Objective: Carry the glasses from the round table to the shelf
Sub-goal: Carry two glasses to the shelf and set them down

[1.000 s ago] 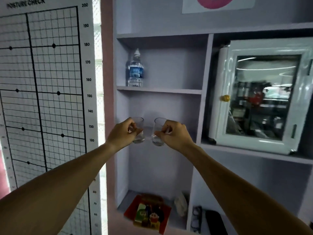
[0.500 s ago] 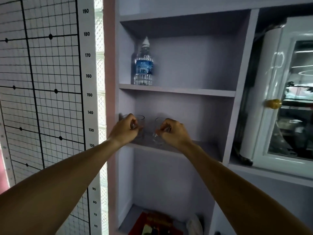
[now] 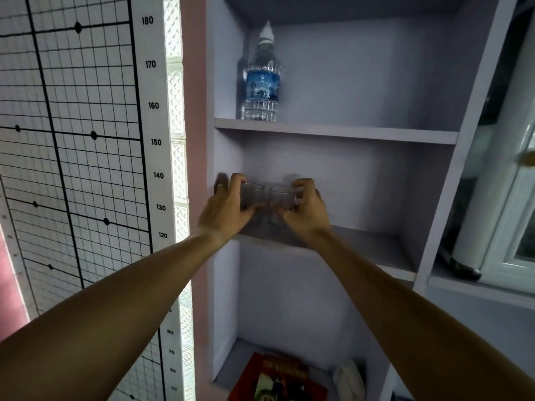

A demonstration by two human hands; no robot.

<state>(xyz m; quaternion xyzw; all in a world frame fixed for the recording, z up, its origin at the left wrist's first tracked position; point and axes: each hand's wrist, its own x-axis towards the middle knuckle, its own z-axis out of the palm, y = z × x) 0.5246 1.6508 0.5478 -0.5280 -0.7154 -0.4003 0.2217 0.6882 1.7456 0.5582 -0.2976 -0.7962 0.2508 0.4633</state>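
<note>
Two small clear glasses stand upright side by side on the middle board of a pale lilac shelf [image 3: 370, 247], near its left wall. My left hand [image 3: 225, 209] curls round the left glass [image 3: 254, 195], fingers over its far side and thumb at the front. My right hand [image 3: 304, 211] holds the right glass [image 3: 281, 198] the same way. The bases of both glasses are partly hidden by my thumbs; they look set down on the board. The round table is out of view.
A water bottle [image 3: 263, 82] stands on the board above, at the left. A white cabinet with a glass door [image 3: 509, 215] fills the compartment to the right. A red book [image 3: 278, 377] lies on the bottom board. A posture chart [image 3: 72, 140] hangs at the left.
Both hands moved forward into the middle compartment and lowered the glasses onto its board. I have stepped closer, so the shelf fills more of the view.
</note>
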